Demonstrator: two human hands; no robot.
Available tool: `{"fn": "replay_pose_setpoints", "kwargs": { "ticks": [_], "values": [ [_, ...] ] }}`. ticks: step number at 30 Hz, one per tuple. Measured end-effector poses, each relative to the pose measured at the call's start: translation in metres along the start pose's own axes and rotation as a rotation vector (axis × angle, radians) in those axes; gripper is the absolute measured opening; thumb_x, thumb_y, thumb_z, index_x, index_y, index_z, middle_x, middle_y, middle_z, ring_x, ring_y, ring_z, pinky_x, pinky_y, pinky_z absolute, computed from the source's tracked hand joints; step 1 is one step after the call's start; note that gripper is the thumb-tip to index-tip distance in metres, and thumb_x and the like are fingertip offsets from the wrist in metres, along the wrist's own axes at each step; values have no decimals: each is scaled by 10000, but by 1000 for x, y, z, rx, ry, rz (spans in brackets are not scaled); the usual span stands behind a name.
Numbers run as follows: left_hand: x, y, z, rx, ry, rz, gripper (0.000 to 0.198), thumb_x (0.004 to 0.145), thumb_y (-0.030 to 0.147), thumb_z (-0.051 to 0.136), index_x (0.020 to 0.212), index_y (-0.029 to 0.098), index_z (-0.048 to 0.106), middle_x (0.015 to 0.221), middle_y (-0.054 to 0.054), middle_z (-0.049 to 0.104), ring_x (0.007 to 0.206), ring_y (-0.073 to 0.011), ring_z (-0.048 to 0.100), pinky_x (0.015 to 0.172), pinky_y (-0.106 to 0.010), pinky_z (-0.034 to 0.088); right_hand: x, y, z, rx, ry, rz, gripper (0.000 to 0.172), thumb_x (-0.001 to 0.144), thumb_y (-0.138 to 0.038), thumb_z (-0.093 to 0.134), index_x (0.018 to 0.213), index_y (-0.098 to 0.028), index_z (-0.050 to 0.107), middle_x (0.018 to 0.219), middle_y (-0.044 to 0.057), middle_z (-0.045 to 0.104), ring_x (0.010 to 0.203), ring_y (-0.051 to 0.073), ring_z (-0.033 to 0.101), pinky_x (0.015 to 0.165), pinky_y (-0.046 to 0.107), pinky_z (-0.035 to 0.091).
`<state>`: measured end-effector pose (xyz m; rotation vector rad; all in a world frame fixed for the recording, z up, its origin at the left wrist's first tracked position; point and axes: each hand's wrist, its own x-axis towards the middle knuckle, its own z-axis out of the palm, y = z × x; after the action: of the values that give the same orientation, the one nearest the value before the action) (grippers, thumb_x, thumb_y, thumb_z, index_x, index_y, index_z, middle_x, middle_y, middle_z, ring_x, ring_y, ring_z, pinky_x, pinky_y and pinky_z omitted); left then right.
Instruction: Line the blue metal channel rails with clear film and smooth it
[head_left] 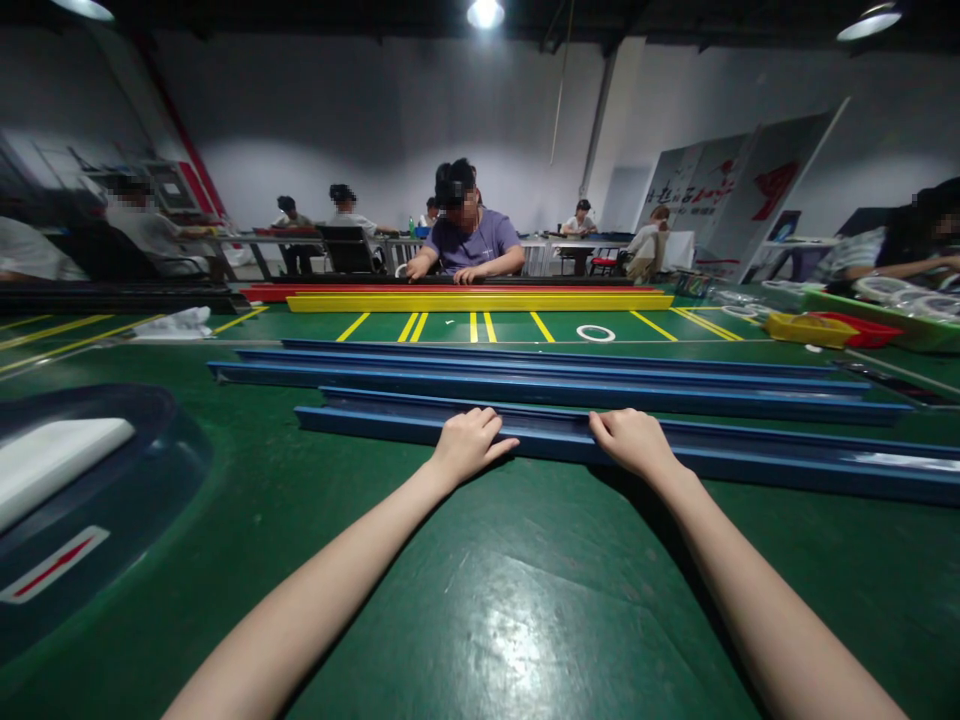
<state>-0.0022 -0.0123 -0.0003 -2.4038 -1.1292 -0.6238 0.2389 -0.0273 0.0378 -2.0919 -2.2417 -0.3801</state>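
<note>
A long blue channel rail [555, 443] lies across the green table [465, 580] in front of me. My left hand [471, 443] is closed over its near wall, thumb pointing right along the front face. Further right, my right hand [632, 438] grips the same rail, fingers curled over the wall and partly hidden inside it. A short stretch of rail shows between the two hands. Just behind it, more blue rails [540, 387] lie roughly parallel, one behind another.
A yellow rail [480, 302] and red rail [262, 294] lie beyond yellow floor-like stripes. A white ring [596, 333] lies nearby. A dark blue shape with a white block [67, 460] fills the left. Trays [810, 330] stand right. A person [480, 240] works opposite.
</note>
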Motion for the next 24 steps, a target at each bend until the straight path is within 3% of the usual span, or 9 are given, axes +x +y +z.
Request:
{"fn": "replay_pose_setpoints", "kwargs": {
  "ticks": [24],
  "values": [
    [0,0,-1,-49,26,1,405,832,490,323,811,167,565,822,-50,571,788,-151,514,617,-236,389,0,0,-2,-11,-22,-5,525,840,-374,187,674,-190,649,728,80,652,698,193,601,559,248,361]
  ]
}}
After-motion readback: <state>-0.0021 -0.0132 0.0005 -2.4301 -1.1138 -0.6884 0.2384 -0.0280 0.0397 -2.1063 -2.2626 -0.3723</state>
